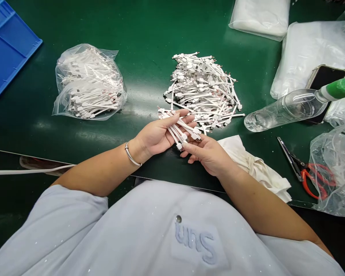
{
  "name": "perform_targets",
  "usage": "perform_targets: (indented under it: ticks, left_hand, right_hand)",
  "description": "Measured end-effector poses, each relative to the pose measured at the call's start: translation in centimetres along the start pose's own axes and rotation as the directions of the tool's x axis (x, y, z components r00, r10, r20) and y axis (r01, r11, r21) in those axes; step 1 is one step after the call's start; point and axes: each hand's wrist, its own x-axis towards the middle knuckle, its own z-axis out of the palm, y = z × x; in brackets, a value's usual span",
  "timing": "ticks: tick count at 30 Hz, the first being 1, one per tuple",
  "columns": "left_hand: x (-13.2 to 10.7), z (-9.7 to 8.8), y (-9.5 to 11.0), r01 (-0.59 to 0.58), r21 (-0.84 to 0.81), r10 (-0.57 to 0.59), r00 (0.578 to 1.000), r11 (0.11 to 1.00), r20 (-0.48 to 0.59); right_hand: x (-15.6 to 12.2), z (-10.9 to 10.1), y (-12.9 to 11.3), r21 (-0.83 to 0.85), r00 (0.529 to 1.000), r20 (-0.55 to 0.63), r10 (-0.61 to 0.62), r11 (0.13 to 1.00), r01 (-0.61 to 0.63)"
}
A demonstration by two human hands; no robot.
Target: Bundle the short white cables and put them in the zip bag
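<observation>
A bunch of short white cables with plugs at their ends lies across my left hand, its thumb over them and its fingers curled beneath. From the right, my right hand pinches the plug ends of the same bunch between thumb and fingers. Just beyond my hands, a loose pile of similar white cables spreads over the green table. To the left sits a clear plastic bag filled with more such cables.
A blue crate stands at the far left. On the right are a clear bottle with a green cap, a phone, stacked plastic bags, orange-handled scissors, a crumpled bag and a white cloth.
</observation>
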Motion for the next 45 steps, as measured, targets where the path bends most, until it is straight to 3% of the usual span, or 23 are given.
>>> perform_targets:
  ticks: [8, 16, 24, 29, 35, 45]
  left_hand:
    - [-0.1, 0.4, 0.2, 0.014, -0.032, -0.014, 1.0, 0.999, -0.009]
    - [-0.2, 0.2, 0.3, -0.006, -0.031, 0.006, 1.0, 0.999, 0.014]
    - [-0.4, 0.3, 0.5, 0.016, -0.08, -0.01, 0.997, 0.997, 0.079]
    - [-0.4, 0.2, 0.5, 0.031, -0.091, -0.021, 0.994, 0.995, 0.107]
    - [-0.4, 0.5, 0.6, 0.049, -0.075, -0.042, 0.996, 0.996, 0.084]
    - [0.0, 0.1, 0.6, 0.05, -0.075, -0.044, 0.996, 0.996, 0.075]
  right_hand:
    - [-0.1, 0.2, 0.0, 0.069, 0.999, -0.019, 0.033, 0.997, -0.031]
    - [-0.7, -0.2, -0.1, 0.058, 0.973, 0.143, 0.181, 0.98, -0.191]
    - [-1.0, -0.1, -0.5, -0.035, 0.968, 0.162, 0.191, 0.982, -0.188]
    - [-0.7, -0.1, 0.0, 0.051, 0.982, 0.121, 0.144, 0.987, -0.151]
    - [-0.6, 0.0, 0.4, 0.019, 0.97, 0.192, 0.151, 0.987, -0.158]
    - [-0.3, -0.8, 0.0, 0.126, 0.998, -0.064, -0.002, 0.992, 0.01]
